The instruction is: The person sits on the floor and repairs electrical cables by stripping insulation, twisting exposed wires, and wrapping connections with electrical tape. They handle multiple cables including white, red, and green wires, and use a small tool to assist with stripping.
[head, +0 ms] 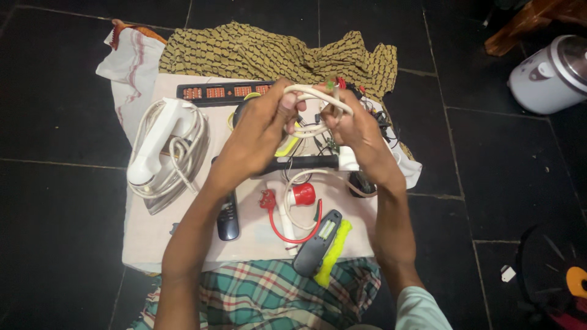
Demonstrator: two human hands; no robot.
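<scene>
Hands meet above the middle of the pale board (153,238), and we see both closed on a looped white cord (318,98): the left hand (263,125) pinches one side of the loop, the right hand (354,125) grips the other, where red and green wire ends (336,81) poke up. Below them lie a white clothes iron (162,146) wrapped in its cable, a black remote (227,217), and a red plug (268,200).
</scene>
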